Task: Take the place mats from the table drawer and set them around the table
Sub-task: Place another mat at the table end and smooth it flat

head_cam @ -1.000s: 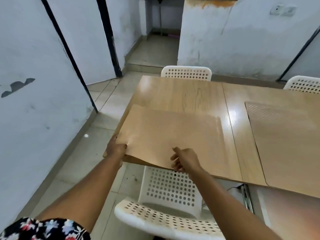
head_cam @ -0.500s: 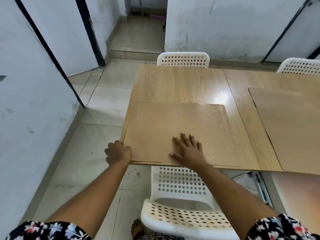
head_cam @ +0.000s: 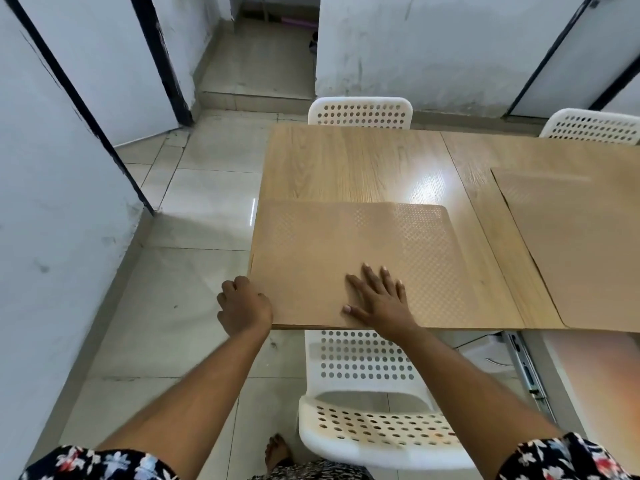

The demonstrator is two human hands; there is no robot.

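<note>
The second mat (head_cam: 585, 251) is cut off by the frame's right edge. The near place mat (head_cam: 353, 258) lies flat at the counter (head_cam: 346, 164) corner nearest the white chair (head_cam: 367, 410), long side along the front edge. Right hand (head_cam: 379, 301) rests open, palm down on it. Left hand (head_cam: 244, 306) is curled at its corner; its fingertips are hidden, so can't tell if it's gripping.

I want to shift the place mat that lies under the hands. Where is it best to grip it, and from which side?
Probably at the near left corner of the place mat, coming from the table's near edge. The mat lies flat, so only an edge can be pinched; there it reaches the table's rim. The left hand already sits curled there, while the right hand presses flat on top.
</note>
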